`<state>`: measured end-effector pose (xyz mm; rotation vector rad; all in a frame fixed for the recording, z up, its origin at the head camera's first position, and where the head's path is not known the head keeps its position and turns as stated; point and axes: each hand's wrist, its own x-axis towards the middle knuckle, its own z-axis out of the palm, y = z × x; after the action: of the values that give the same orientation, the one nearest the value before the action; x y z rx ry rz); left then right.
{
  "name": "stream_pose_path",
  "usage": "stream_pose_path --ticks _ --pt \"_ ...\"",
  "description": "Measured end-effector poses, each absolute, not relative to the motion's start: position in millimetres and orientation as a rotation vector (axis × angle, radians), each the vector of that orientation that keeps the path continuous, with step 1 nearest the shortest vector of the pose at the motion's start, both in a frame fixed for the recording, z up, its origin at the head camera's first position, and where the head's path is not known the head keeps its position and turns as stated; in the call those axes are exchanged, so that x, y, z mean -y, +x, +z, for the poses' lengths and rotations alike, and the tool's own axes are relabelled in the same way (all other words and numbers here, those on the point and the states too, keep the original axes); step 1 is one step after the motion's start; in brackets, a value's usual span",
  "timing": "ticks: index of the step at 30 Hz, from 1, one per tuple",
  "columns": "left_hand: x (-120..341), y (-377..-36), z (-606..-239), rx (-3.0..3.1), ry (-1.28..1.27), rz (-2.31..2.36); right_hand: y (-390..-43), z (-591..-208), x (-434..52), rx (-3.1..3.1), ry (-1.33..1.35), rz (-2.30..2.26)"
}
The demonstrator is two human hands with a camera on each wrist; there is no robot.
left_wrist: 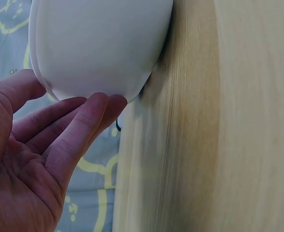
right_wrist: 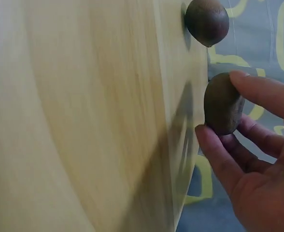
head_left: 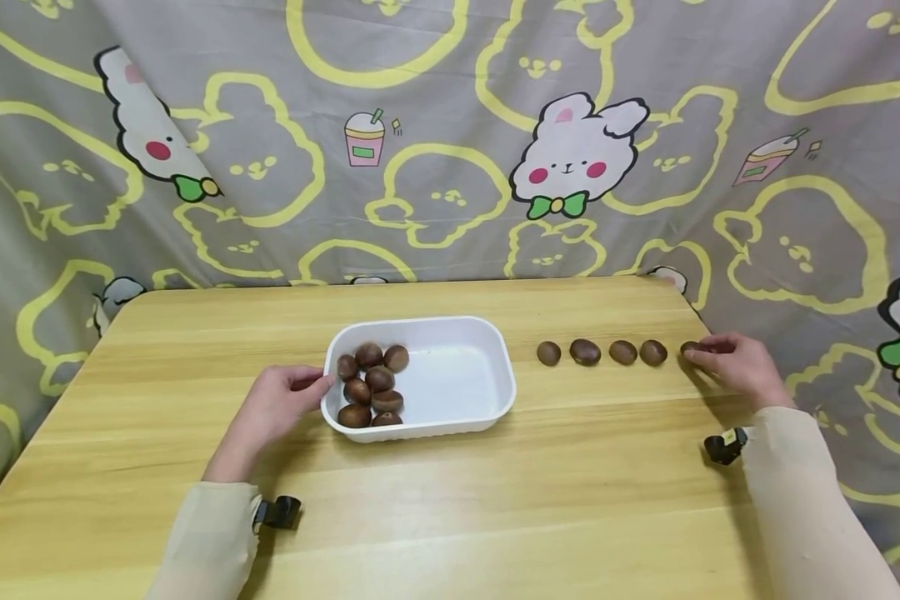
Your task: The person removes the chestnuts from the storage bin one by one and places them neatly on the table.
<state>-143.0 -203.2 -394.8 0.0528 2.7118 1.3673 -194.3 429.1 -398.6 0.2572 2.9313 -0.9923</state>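
A white plastic tray point(head_left: 461, 425) stands on the table with several brown chestnuts point(head_left: 379, 379) gathered in its left part. My left hand point(head_left: 281, 404) holds the tray's left end. In the left wrist view its thumb is at the rim and its fingertips point(left_wrist: 97, 99) are against the outer wall of the tray point(left_wrist: 101, 48). Over at the far right, my right hand point(head_left: 742, 364) pinches a chestnut point(right_wrist: 221, 104) between thumb and fingers, close over the tabletop. It is at the right end of a row of chestnuts point(head_left: 623, 352); the nearest of them point(right_wrist: 207, 21) shows in the right wrist view.
The wooden table point(head_left: 450, 508) ends at a patterned curtain point(head_left: 435, 125) behind it and on the right. Both wrists carry a small black camera, the left one point(head_left: 279, 512) over the table and the right one point(head_left: 726, 446) near the right edge.
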Motion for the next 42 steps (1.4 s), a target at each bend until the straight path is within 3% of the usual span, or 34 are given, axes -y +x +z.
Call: stream_pose_path --ticks 20,33,42 --pt "202.4 -144.3 -399.9 -2.641 0.040 1.438 -197.8 -409.6 -421.6 -2.897 0.346 -0.983" --pt "206.1 -144.9 -395.0 -2.678 0.063 1.365 -199.6 -396.8 -417.9 -2.864 0.229 -0.944" --pt "207.3 -143.3 -394.4 -2.682 0.072 1.370 -198.0 -371.9 -372.7 -3.032 0.322 -1.147"
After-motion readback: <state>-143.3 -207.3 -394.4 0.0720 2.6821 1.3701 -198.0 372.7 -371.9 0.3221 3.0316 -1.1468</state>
